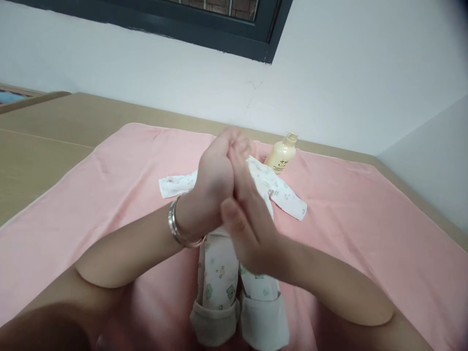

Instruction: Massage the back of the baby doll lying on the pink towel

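Observation:
My left hand [215, 183] and my right hand [252, 224] are pressed together, palm against palm, in the middle of the view. The fingers of both are close together, and no object shows between them. Two bangles circle my left wrist. Beneath the hands lies a white baby outfit [221, 273] with small green and brown prints, its sleeves spread to both sides and its leg ends folded into cuffs. My hands hide its middle and upper part. Behind it, to the right, is a pale yellow pump bottle [282, 155], slightly tilted.
A pink cloth [340, 214] covers most of the wooden surface [54, 126]. A white wall [329, 83] rises behind it, with a dark window frame [219, 34] above. Something light blue [10, 97] shows at the far left edge.

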Demonstrator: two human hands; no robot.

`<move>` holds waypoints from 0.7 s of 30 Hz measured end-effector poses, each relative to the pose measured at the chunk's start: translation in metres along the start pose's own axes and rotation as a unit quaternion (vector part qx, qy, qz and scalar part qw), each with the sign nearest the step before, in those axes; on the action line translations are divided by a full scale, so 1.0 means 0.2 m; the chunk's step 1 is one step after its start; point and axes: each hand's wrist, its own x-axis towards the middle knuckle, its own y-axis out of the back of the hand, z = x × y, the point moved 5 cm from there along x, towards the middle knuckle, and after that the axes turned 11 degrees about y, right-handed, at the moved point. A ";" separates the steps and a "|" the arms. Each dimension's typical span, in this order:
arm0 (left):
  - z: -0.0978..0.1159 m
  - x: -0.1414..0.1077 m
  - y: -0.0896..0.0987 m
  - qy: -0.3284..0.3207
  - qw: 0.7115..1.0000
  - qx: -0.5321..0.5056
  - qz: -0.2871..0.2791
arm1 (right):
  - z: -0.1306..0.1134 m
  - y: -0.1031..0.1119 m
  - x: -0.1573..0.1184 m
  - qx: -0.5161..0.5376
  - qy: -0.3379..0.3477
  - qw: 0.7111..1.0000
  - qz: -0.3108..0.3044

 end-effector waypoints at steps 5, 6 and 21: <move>-0.13 0.26 0.08 -0.054 0.993 -0.100 0.038 | 0.09 0.06 -0.08 0.069 0.037 0.996 0.049; -0.17 0.31 0.09 -0.061 0.992 -0.104 0.044 | 0.15 0.08 -0.09 0.062 0.029 0.995 0.066; -0.51 0.46 0.10 -0.043 0.982 0.158 0.094 | 0.76 0.08 -0.18 -0.236 -0.234 0.934 -0.132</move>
